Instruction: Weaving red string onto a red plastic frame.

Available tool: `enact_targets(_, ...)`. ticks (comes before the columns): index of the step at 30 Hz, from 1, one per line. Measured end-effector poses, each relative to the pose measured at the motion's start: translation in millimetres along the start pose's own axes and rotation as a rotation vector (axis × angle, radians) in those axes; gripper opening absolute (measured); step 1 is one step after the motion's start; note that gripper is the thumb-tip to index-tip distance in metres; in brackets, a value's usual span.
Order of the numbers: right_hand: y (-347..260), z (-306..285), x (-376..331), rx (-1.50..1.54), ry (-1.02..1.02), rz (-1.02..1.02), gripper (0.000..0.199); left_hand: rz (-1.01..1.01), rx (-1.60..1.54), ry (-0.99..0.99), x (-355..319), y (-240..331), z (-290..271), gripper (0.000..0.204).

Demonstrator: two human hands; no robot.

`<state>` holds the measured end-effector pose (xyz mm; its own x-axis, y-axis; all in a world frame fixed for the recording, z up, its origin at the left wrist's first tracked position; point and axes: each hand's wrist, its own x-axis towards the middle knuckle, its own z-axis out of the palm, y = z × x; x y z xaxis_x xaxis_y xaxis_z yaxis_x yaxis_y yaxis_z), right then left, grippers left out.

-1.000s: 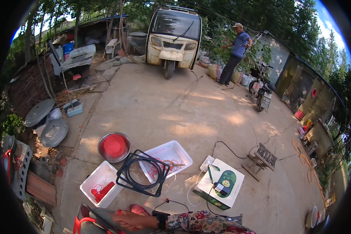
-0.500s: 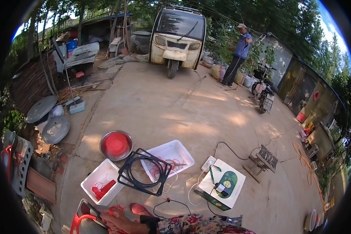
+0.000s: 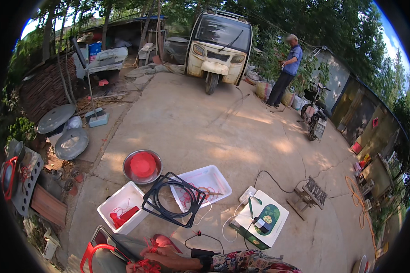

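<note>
Concrete ground (image 3: 205, 123) carries two white trays (image 3: 123, 209), a metal bowl (image 3: 142, 166).

Bright daylight is thrown across the concrete yard (image 3: 223, 127), broken by soft, dappled tree shade around the three-wheeled vehicle (image 3: 221, 43). Sharp focus is held near that vehicle. The person (image 3: 287, 68) beside it is slightly blurred. Straight lines are bent toward the rim, where the frame is swallowed by black vignette.
</note>
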<state>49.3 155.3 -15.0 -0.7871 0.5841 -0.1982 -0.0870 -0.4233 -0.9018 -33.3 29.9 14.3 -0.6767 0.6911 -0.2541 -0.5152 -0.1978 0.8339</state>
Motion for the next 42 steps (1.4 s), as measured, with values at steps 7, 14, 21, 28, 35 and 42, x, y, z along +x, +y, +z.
enact_targets(7, -82, -50, -31, -0.918, -0.540, 0.379, 0.024, -0.034, 0.197, 0.084, -5, -13, -12, 0.008)
enact_targets(14, -53, 11, 8, -0.552, -0.373, -0.350, 0.027, 0.189, 0.477, 0.067, -6, -7, 3, 0.013)
enact_targets(21, -28, 11, 9, -0.560, -0.413, -0.211, 0.018, 0.261, 0.506, 0.159, -13, -7, 5, 0.013)
enact_targets(28, -17, 11, 20, -0.466, -0.464, -0.015, 0.032, 0.591, 0.965, 0.158, -5, -19, -24, 0.017)
enact_targets(35, -20, 0, 35, -0.418, -0.645, 0.310, 0.038, 0.655, 0.667, 0.295, 0, -27, -17, 0.012)
enact_targets(42, -24, 7, 46, -0.408, -0.693, 0.494, 0.029, 0.631, 0.671, 0.302, -7, -16, -13, 0.016)
